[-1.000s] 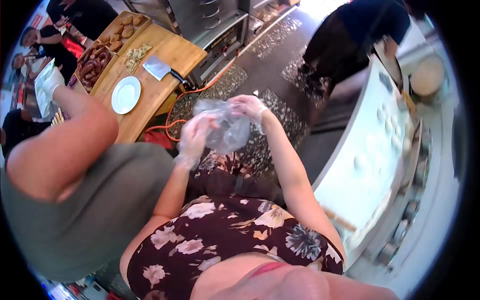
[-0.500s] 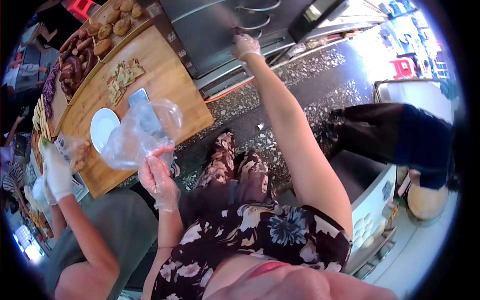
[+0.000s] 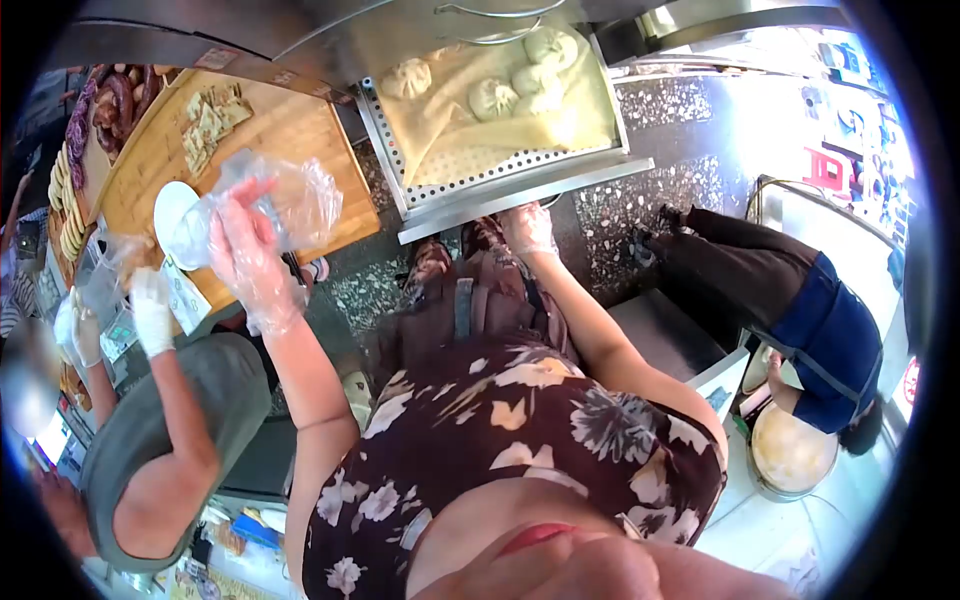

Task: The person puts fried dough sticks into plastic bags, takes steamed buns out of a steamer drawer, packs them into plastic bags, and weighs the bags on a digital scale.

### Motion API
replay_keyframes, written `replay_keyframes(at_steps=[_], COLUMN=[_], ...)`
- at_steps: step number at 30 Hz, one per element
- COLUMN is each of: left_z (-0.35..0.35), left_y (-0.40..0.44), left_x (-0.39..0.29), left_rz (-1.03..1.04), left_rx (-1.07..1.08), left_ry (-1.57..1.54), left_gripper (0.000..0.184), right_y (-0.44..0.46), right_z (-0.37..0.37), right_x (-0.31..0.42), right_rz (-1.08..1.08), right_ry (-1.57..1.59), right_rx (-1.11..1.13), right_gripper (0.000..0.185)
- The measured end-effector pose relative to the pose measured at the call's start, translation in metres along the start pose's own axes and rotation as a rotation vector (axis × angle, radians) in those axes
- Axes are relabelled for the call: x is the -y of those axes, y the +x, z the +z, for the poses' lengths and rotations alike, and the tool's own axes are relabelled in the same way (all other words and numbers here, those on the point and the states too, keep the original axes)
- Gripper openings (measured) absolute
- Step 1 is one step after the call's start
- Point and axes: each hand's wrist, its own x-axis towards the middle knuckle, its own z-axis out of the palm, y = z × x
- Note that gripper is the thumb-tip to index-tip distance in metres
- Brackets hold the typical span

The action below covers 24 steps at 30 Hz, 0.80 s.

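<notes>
My left hand (image 3: 250,250), in a clear plastic glove, is closed on a thin clear plastic bag (image 3: 305,200) that hangs over the wooden board's edge. My right hand (image 3: 527,230), also gloved, grips the handle at the front of a pulled-out metal steamer drawer (image 3: 520,178); the handle is mostly hidden. On a pale cloth (image 3: 440,125) in the drawer lie several white steamed buns, among them one bun (image 3: 408,78) at the left and another bun (image 3: 493,99) near the middle. Small holes run along the drawer's floor.
Left of the drawer is a wooden board (image 3: 300,130) with flatbread pieces (image 3: 213,125), a white plate (image 3: 178,222) and sausages (image 3: 122,100). One person (image 3: 180,430) with white gloves works at my left; another person (image 3: 800,310) in a blue top bends at the right.
My right hand has drawn the steamer drawer out toward me, and the buns have come into view. My left hand has moved left and up with the bag.
</notes>
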Motion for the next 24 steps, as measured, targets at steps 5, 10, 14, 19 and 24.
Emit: replay_keyframes(at_steps=[5, 10, 14, 19, 24], left_z=[0.023, 0.011, 0.011, -0.004, -0.027], left_y=[0.009, 0.017, 0.013, 0.003, 0.0], left_x=[-0.011, 0.002, 0.011, 0.011, 0.017], left_rz=[0.081, 0.026, -0.038, 0.023, -0.024], left_rx=[-0.012, -0.071, -0.115, -0.025, 0.07], left_ry=[-0.021, -0.092, 0.072, 0.015, -0.082], left_gripper=[0.031, 0.031, 0.029, 0.031, 0.031], right_y=[0.032, 0.144, 0.201, 0.192, 0.099], right_z=[-0.098, -0.111, -0.082, -0.086, -0.16], right_x=[0.029, 0.004, -0.03, -0.085, 0.021], right_rz=[-0.109, 0.069, 0.219, 0.202, 0.064], right_ry=[-0.131, -0.253, -0.069, 0.494, 1.417], right_rx=[0.663, -0.205, -0.055, -0.393, -0.399], right_gripper=[0.034, 0.07, 0.078, 0.053, 0.048])
